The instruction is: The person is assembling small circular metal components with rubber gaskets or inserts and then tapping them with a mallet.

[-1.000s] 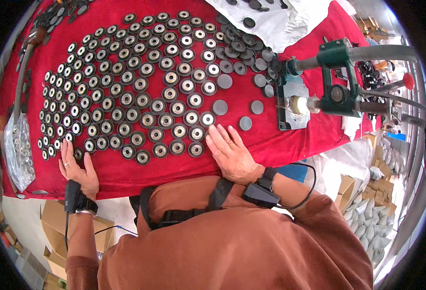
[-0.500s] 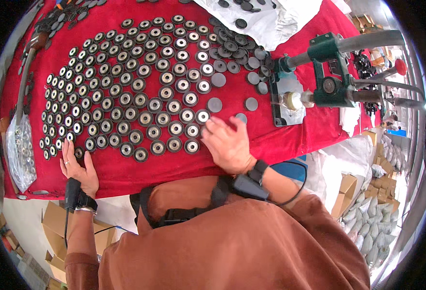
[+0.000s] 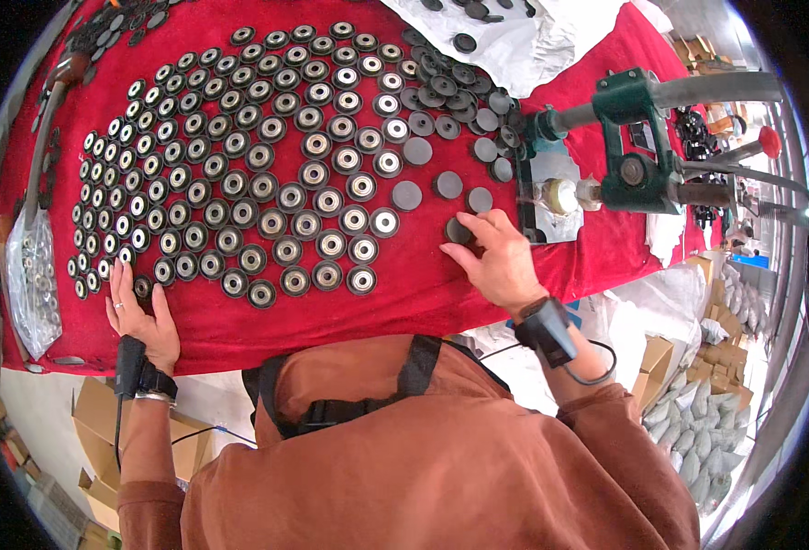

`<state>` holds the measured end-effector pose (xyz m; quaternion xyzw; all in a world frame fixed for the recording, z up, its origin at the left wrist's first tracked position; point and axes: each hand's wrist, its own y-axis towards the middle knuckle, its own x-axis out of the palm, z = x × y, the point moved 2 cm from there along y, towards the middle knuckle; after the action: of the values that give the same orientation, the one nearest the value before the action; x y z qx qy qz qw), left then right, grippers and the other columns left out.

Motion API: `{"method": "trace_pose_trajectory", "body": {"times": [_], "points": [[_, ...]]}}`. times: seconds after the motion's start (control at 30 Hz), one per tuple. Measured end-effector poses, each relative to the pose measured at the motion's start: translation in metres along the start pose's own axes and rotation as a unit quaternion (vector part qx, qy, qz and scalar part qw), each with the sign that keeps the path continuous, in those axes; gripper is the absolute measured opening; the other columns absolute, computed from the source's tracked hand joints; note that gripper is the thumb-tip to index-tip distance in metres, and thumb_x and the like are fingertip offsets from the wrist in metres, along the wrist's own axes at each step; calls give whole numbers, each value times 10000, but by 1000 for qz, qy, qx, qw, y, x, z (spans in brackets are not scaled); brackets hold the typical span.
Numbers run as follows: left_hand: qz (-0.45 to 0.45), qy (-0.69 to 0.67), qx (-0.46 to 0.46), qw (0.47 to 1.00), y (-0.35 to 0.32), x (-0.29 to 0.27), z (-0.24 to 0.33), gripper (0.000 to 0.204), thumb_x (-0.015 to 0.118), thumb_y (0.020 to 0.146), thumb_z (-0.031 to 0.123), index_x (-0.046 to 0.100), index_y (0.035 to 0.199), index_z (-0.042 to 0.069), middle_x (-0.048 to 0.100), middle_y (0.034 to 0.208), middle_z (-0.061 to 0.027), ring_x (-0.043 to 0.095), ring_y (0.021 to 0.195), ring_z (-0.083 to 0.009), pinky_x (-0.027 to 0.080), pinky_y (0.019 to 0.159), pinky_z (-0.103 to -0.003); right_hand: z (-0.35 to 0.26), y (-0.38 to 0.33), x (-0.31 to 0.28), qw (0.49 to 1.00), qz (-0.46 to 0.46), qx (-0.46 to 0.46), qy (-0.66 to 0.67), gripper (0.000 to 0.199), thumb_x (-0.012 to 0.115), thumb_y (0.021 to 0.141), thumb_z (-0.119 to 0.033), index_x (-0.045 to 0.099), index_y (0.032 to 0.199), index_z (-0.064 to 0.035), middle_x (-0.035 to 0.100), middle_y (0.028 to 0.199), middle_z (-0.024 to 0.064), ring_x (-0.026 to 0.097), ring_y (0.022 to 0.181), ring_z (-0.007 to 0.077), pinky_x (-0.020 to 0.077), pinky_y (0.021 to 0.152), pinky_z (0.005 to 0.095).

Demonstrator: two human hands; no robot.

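My right hand (image 3: 505, 266) reaches over the red cloth, thumb and fingertips closed around the edges of a dark grey round disc (image 3: 458, 231). Similar flat discs, among them one grey disc (image 3: 406, 195), lie just beyond it. My left hand (image 3: 140, 316) rests at the lower left corner of a wide array of round black wheels with metal centres (image 3: 305, 225). Its fingers are stretched out and the thumb is apart, with one black wheel (image 3: 142, 286) in the gap between them. Whether the fingertips press on the wheels is unclear.
A green hand press (image 3: 638, 170) with a red-knobbed lever stands at the right. Behind the discs lies a white sheet (image 3: 524, 46) bearing dark caps. A clear bag of metal parts (image 3: 33, 293) and a long-handled tool (image 3: 47, 137) lie at the left. Cartons (image 3: 93, 422) stand below.
My right hand has moved right, from the array's edge to the dark grey disc. Another grey disc now lies where bare cloth showed before. My left hand stays nearly in place.
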<state>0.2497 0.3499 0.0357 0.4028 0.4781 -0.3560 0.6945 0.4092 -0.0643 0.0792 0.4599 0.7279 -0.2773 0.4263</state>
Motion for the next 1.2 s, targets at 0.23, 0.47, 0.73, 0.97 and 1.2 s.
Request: {"method": "trace_pose_trajectory", "body": {"times": [0.23,0.47,0.73,0.97,1.2], "points": [[-4,-7,-4,1000,2,-2,1,507,532,854,184,377,1317,47,374,1385,-125,334,1295,-281,194,1060,-490,2,-1,12,912,-68,163,371,297,673,788,-101,553,1031,20,615,923,145,628,760,236,522,665,330],[-15,-17,-22,1000,3,-3,5,513,533,851,193,378,1316,43,372,1386,-122,338,1292,-284,177,1063,-503,-14,2,10,517,-164,274,794,258,478,931,-145,534,1124,18,609,1036,218,643,900,261,562,700,297],[-11,-25,-24,999,1,-4,4,517,540,846,180,377,1318,47,365,1388,-123,342,1287,-283,175,1063,-505,-29,7,29,645,-78,279,707,180,582,867,-81,597,1016,19,640,980,169,657,832,234,556,711,284],[-5,-23,-19,1000,2,-4,4,516,544,841,179,386,1316,53,372,1384,-124,348,1286,-285,179,1060,-509,-51,20,45,979,108,-80,151,258,719,703,-46,646,945,2,638,921,160,631,811,290,526,693,329],[-8,-21,-21,1000,1,-2,2,524,545,838,181,382,1319,50,373,1383,-126,346,1287,-285,181,1061,-511,-56,25,48,967,100,-234,-15,295,696,664,-22,614,947,-3,583,1025,157,562,875,294,491,751,365]]}}
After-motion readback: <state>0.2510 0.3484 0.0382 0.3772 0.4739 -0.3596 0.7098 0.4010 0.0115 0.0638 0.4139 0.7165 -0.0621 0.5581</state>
